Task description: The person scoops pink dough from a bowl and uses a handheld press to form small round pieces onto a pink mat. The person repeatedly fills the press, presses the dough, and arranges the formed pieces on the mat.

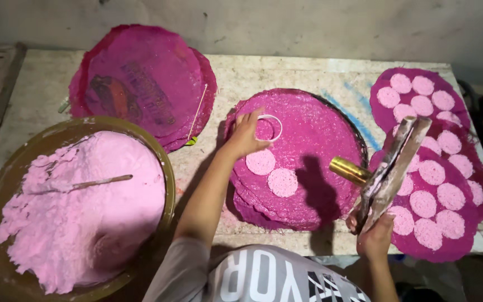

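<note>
Closest to the camera is a grey printed shirt (264, 277), cut off by the bottom edge, so both elbows are out of sight. The left hand (247, 134) presses a white ring (269, 127) onto the middle magenta round sheet (314, 145), fingers curled over its rim, two pale pink discs (271, 172) just below. The right hand (374, 235) is closed round flat metal blades (393, 168) and a brass tube (349, 170), but how they join is hard to tell. The big bowl (166, 168) of pink paste is clipped at the left and bottom. Finished sheets of discs (431, 184) crowd the right table edge; bare tabletop (241, 70) shows behind the sheets
</note>
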